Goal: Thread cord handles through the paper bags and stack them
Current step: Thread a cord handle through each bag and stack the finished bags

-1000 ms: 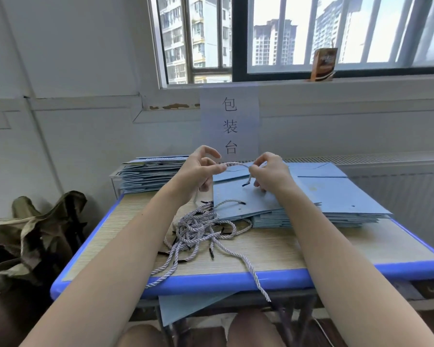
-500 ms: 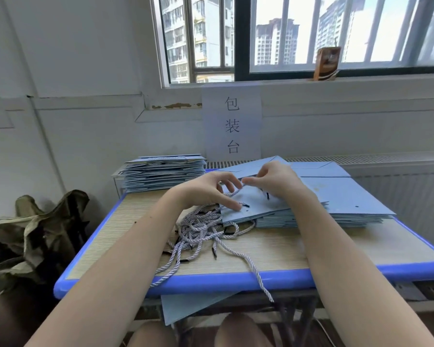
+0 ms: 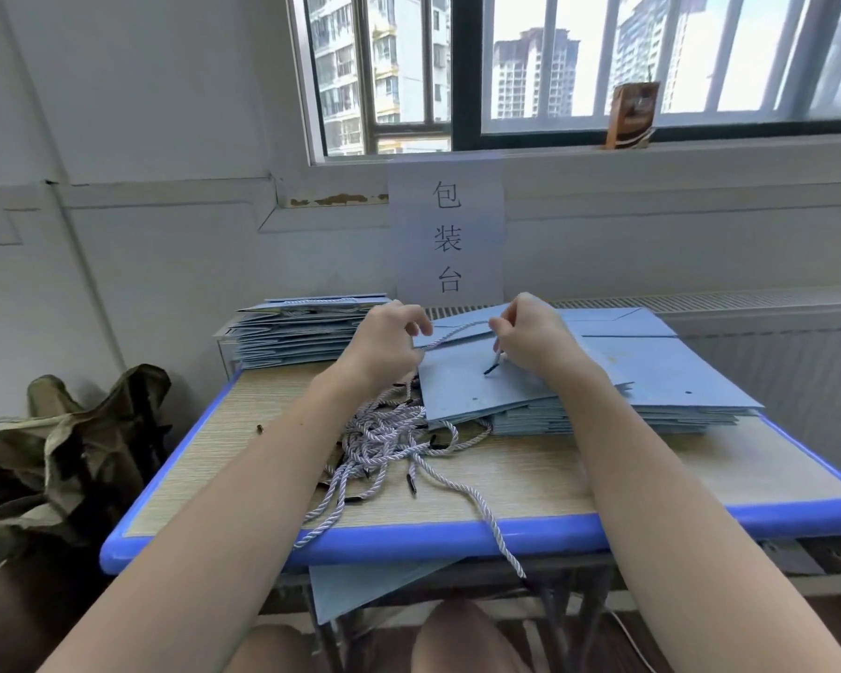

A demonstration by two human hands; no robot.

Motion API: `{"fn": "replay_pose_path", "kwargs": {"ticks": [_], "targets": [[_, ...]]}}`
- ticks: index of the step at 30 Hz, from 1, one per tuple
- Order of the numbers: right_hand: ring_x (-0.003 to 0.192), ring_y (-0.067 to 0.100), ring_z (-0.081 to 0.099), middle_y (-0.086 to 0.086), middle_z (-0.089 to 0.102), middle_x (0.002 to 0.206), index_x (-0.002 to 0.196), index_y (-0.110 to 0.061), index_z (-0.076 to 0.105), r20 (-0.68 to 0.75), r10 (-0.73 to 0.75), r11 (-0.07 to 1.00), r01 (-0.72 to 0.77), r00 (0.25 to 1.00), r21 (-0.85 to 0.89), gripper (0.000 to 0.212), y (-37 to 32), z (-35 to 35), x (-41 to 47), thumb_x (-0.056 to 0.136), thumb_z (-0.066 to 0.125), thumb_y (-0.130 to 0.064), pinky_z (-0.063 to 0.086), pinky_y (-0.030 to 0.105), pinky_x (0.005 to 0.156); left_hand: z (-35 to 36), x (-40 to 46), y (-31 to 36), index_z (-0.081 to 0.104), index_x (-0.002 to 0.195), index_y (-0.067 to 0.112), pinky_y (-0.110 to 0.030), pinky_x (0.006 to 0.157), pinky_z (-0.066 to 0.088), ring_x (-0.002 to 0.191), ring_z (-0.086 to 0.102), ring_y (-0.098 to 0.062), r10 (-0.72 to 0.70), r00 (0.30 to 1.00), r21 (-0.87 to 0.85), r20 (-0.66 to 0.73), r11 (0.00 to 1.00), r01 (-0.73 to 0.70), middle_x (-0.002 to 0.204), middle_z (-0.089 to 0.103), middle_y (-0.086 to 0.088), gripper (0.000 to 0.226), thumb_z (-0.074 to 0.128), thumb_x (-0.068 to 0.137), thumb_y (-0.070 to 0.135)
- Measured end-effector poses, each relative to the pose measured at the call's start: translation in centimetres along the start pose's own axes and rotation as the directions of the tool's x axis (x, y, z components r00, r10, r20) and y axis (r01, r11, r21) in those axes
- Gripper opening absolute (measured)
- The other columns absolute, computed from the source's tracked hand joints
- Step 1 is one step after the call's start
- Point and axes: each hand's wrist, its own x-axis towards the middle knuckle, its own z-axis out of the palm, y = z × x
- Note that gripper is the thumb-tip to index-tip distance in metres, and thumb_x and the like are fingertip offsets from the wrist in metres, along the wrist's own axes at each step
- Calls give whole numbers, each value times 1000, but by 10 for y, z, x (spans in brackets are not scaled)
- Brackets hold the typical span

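Note:
A flat blue paper bag (image 3: 462, 386) lies on top of a wide pile of blue bags (image 3: 651, 381) at the table's right. My left hand (image 3: 384, 342) and my right hand (image 3: 530, 332) hover over its far edge, each pinching one grey-white cord (image 3: 450, 338) stretched between them. The cord's black tip (image 3: 491, 367) hangs below my right fingers, just above the bag. A tangle of loose cords (image 3: 384, 439) lies on the table in front of the bag, one strand trailing over the front edge.
A second stack of blue bags (image 3: 292, 332) sits at the back left. The table has a blue rim (image 3: 409, 536), and a blue sheet pokes out under it. A crumpled olive bag (image 3: 69, 444) lies on the floor, left. A paper sign hangs on the wall behind.
Both hands rose from the bag's surface, where they pressed half a second ago, and moved apart. The cord is again stretched between them, its tip hanging under my right hand.

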Motion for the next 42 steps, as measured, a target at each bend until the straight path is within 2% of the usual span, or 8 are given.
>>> {"fn": "replay_pose_path", "kwargs": {"ticks": [2,5,10,18,25,28,33,42], "targets": [[86,23,64,8,71,89,101,-10,54,-62,0,997,4,998,79,18,0,-1,0,100,57,-28,45,33,65,-3,0,6,63,91,13,-27,74,39,79,45,-11,70,998,-72,-8,995,-70,89,52,0,15,75,82,13],[73,13,61,2,70,77,96,-16,58,-85,-12,994,22,996,112,20,-1,-4,-4,96,65,-34,37,28,56,-8,-7,16,51,84,15,-21,59,30,63,33,-11,108,959,-319,261,948,-19,73,40,4,39,81,79,39],[64,9,58,0,68,72,89,-13,68,-66,3,980,10,998,201,21,-2,-4,-4,92,70,-33,42,26,58,-8,-14,22,56,84,27,-31,62,29,65,35,-12,85,813,-265,577,960,87,69,39,12,46,90,61,49],[79,29,74,17,73,86,90,-8,70,97,34,935,-66,995,349,21,0,-1,1,77,76,7,62,44,83,-6,-14,18,63,99,26,-25,68,42,72,46,-9,52,912,-211,406,977,38,91,55,5,41,85,71,48],[43,11,42,1,58,68,104,-19,68,147,-62,985,37,987,167,11,-7,-4,-8,101,57,-19,34,18,38,-4,-13,17,67,95,21,-23,64,44,70,51,-9,84,954,-263,289,965,-5,92,63,8,38,86,71,44],[49,14,41,2,59,74,101,-13,72,145,-79,993,65,986,101,25,-8,-4,-8,104,50,-23,33,25,46,-6,-13,17,70,86,20,-20,61,43,62,51,-2,103,972,-247,212,968,-49,82,65,10,36,88,69,46],[69,13,57,1,66,84,96,-14,72,185,-104,986,76,977,150,18,-7,-8,-11,88,74,-30,43,26,60,-8,-14,20,73,72,17,-16,53,39,51,51,1,145,989,-253,31,958,-133,63,65,11,37,86,67,51],[72,20,46,-2,63,83,98,-14,58,233,-81,994,62,969,90,6,-7,-6,-12,98,54,-18,39,32,65,-4,-9,16,74,68,13,-19,48,38,48,47,-6,140,989,-236,-47,961,-147,59,65,0,37,84,68,49]]}}
